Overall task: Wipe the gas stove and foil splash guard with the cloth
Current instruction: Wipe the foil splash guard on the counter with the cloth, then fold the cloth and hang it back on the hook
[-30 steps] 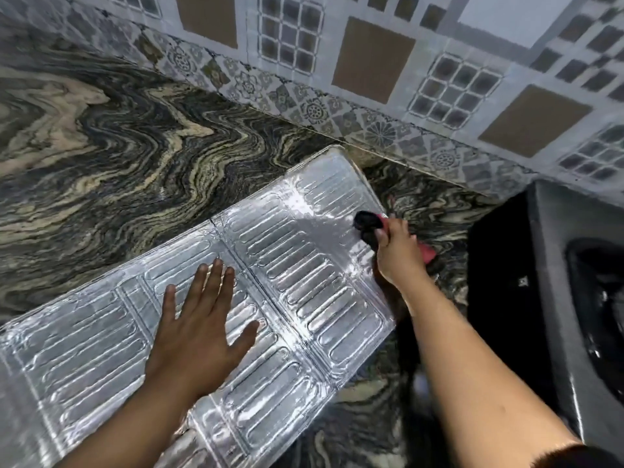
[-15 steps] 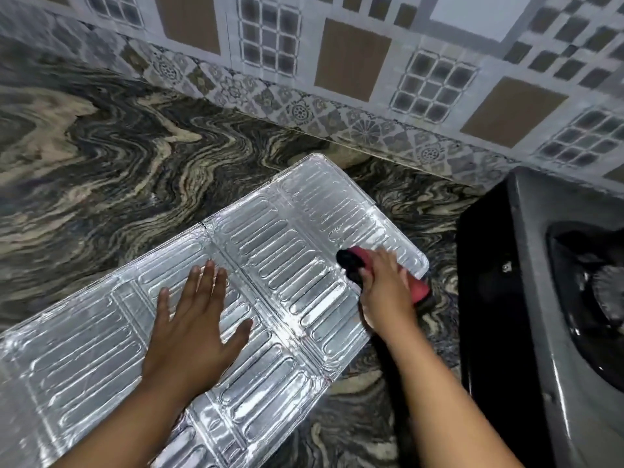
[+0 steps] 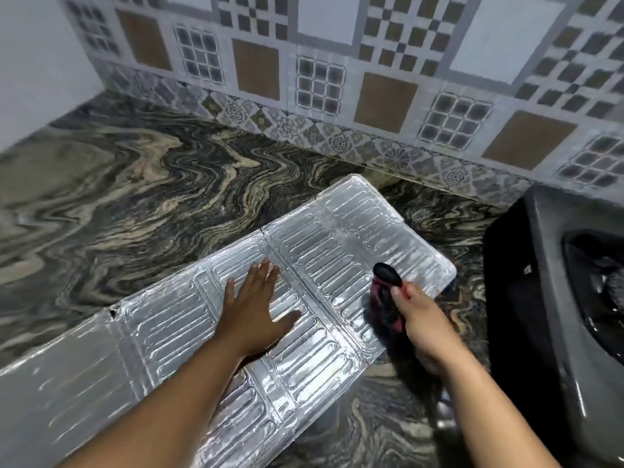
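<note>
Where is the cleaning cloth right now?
The cloth is bunched in the right hand, pressed on the right panel of the foil splash guard, left of the gas stove.

Two bare forearms, left grip (image 3: 251, 314), right grip (image 3: 427, 324), seemingly sleeveless, ringless.

Shiny embossed foil splash guard (image 3: 337, 251), glossy veined stone counter (image 3: 141, 184), soft red-black cloth (image 3: 385, 298).

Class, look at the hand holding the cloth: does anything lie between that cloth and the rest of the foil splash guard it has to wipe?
Only the person's own left hand, pressed flat on the middle of the foil splash guard. The right hand holds the cloth on the panel nearest the gas stove; nothing else lies on the foil.
</note>
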